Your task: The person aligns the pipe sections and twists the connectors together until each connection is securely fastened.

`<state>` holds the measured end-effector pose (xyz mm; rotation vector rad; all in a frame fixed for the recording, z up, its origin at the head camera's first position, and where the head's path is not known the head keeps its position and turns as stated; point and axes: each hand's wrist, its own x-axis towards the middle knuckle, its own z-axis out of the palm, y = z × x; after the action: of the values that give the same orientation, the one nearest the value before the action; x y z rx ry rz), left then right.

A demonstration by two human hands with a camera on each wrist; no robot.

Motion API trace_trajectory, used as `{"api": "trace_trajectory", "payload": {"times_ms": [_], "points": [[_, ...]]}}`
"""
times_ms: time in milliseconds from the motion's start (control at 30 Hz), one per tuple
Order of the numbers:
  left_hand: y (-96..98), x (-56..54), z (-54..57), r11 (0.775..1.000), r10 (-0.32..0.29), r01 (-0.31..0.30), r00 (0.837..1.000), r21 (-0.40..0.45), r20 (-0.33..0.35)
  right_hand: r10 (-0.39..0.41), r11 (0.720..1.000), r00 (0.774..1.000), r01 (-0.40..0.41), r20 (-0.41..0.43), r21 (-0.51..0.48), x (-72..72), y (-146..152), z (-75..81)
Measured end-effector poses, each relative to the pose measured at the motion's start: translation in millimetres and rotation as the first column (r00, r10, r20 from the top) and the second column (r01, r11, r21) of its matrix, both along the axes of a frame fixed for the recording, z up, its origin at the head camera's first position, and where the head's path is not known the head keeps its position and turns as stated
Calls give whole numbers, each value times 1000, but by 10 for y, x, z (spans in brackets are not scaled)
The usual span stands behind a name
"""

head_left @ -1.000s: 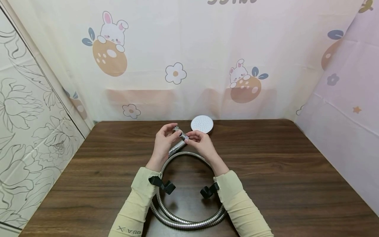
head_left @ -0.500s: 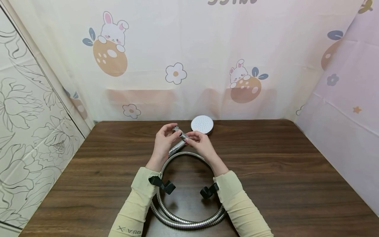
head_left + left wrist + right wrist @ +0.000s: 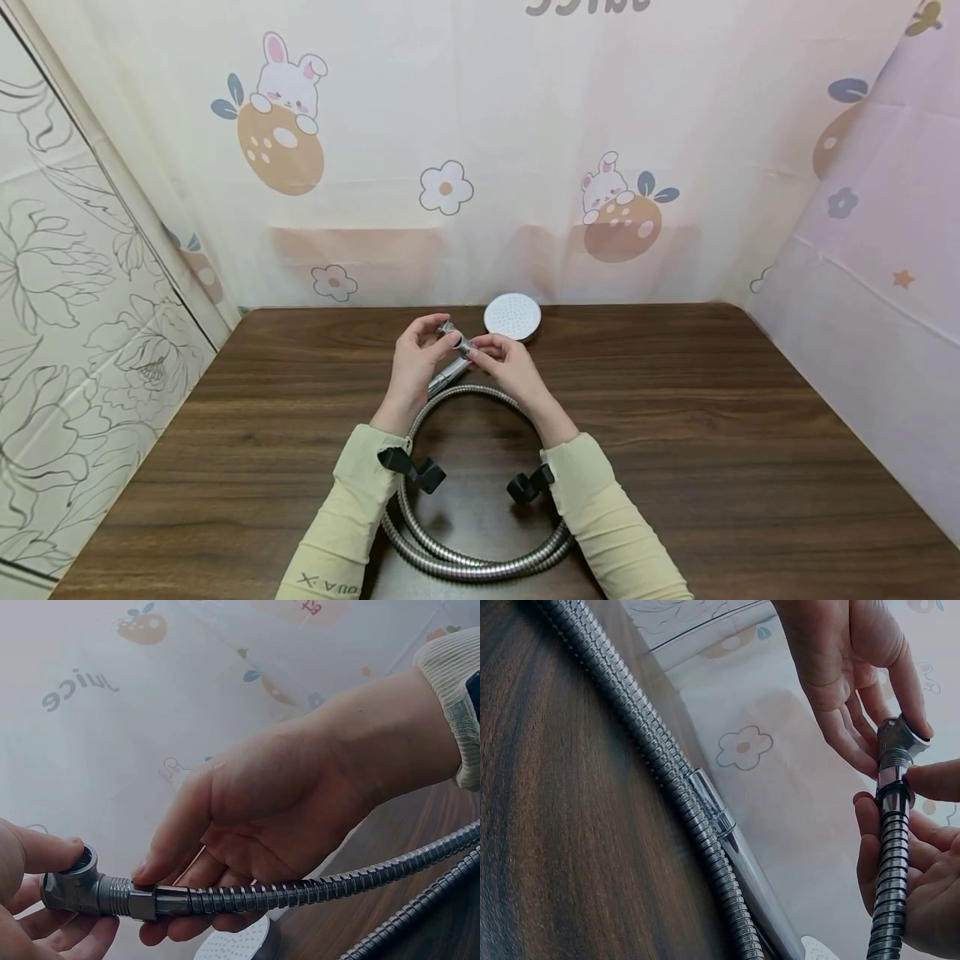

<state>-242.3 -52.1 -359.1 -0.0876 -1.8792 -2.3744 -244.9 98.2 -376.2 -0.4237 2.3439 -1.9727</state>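
In the head view my left hand [image 3: 412, 358] holds a small metal pipe fitting with a side opening [image 3: 73, 891]. Its thumb lies over that opening in the left wrist view. My right hand [image 3: 517, 371] pinches the hex nut [image 3: 142, 902] at the end of a ribbed metal shower hose [image 3: 300, 891], fingers beneath the hose. Fitting and nut are in line, with a band of bare thread [image 3: 115, 895] showing between them. Seen from the right wrist, the left hand is above at the fitting [image 3: 892, 736] and the right is below, around the hose end.
The rest of the hose lies coiled [image 3: 480, 573] on the dark wooden table [image 3: 712, 433], under the forearms. Behind the hands a shower head [image 3: 512, 315] lies face up, its chrome handle [image 3: 448, 375] reaching toward the coil. A printed curtain [image 3: 510, 108] hangs along the back.
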Motion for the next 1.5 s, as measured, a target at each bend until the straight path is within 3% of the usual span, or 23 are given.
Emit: {"api": "trace_trajectory", "payload": {"times_ms": [233,467,1233,1500], "points": [[9,4,-7,1000,3,-3,1000,4,-4,-38,997,999,39,-13,59,-16,-10,-28],[11,-3,-21,1000,2,-2,1000,-6,-6,-52,998,999,52,3,24,-17,-14,-35],[3,-22,-37,1000,0,0,1000,-3,-4,-83,995,996,84,-26,56,-8,0,-29],[6,-28,-36,1000,0,0,1000,14,-5,-92,996,996,91,14,13,-7,-20,-11]]}}
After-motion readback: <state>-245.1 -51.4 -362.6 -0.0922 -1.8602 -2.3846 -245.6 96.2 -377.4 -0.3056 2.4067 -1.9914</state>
